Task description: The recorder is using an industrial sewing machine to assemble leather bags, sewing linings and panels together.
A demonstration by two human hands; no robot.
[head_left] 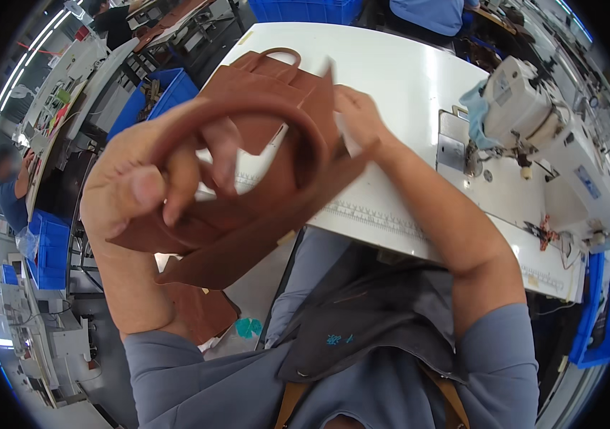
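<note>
Left hand (pixel 149 187) raised close to the camera, grip clamped on curved brown leather strap (pixel 262 111). Brown leather piece (pixel 262 229) held above white tabletop (pixel 405 79). Right hand (pixel 359 118) pinching its far edge. Sewing machine (pixel 534 114) rightmost.

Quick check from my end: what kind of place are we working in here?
Most likely a sewing workshop for leather goods. An industrial sewing machine sits on the white worktable, both hands hold brown leather bag pieces, and blue bins stand beside it.
</note>
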